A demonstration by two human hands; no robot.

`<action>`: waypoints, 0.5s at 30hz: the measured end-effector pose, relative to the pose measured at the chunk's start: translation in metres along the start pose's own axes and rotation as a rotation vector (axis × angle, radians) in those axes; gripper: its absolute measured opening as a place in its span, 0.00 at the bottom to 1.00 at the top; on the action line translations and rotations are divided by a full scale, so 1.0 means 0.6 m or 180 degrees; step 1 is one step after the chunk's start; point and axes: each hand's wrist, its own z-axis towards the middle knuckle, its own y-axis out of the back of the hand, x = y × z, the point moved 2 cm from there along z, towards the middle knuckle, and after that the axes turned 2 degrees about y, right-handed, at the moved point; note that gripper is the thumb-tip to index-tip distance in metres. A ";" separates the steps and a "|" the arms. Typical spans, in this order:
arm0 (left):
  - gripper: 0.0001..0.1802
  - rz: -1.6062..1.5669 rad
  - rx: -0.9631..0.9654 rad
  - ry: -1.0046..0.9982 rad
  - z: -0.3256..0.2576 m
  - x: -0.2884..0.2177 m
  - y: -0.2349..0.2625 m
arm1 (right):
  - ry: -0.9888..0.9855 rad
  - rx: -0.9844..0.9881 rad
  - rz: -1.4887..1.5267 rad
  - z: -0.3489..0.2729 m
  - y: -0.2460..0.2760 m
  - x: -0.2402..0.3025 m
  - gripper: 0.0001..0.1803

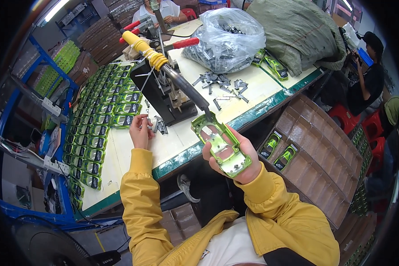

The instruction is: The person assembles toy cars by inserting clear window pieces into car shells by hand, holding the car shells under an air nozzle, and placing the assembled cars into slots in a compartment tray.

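My right hand [241, 162] holds a bright green plastic housing [220, 144] with a silvery inner side, lifted over the table's front edge. My left hand [140, 131] rests on the table and pinches a small grey metal clip [145, 116] between thumb and fingers. A few more grey clips [159, 125] lie just to its right. Between the hands stands a black hand press [162, 91] whose long lever with a yellow wrapped grip [147, 49] slants down toward the green housing.
Rows of finished green housings [97, 119] fill the table's left side. A clear bag of metal clips [226, 37] and loose clips [221, 84] lie at the back. A brown compartment tray [323, 150] with two housings stands right. Other people sit beyond the table and at the right.
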 end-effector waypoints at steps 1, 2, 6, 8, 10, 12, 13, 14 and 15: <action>0.06 -0.0028 0.0001 0.0008 0.000 0.001 -0.001 | -0.0009 -0.0005 0.0026 -0.001 -0.001 0.000 0.20; 0.06 -0.0056 0.0002 0.0017 0.000 0.002 -0.001 | -0.0010 -0.0006 0.0029 -0.002 -0.002 0.000 0.20; 0.06 -0.0024 0.0015 -0.0038 0.003 0.003 0.001 | -0.0017 -0.0002 0.0079 -0.002 -0.004 0.000 0.20; 0.06 -0.0036 -0.0004 -0.0003 0.001 0.000 -0.001 | -0.0014 0.0007 0.0061 -0.002 -0.004 0.001 0.20; 0.06 -0.0053 0.0004 0.0007 0.001 0.001 -0.001 | -0.0002 -0.0008 0.0062 -0.003 -0.004 0.002 0.21; 0.06 -0.0070 0.0013 0.0015 0.001 0.001 0.000 | -0.0007 -0.0009 0.0110 -0.004 -0.007 0.001 0.21; 0.06 -0.0064 0.0002 0.0024 0.001 0.001 0.000 | -0.0011 -0.0012 0.0158 -0.005 -0.008 0.000 0.21; 0.06 -0.0058 -0.0007 0.0032 0.000 0.000 0.000 | -0.0008 -0.0008 0.0161 -0.005 -0.009 0.000 0.21; 0.06 -0.0054 -0.0002 0.0031 0.000 -0.001 0.000 | -0.0038 -0.0002 0.0205 -0.005 -0.011 0.000 0.21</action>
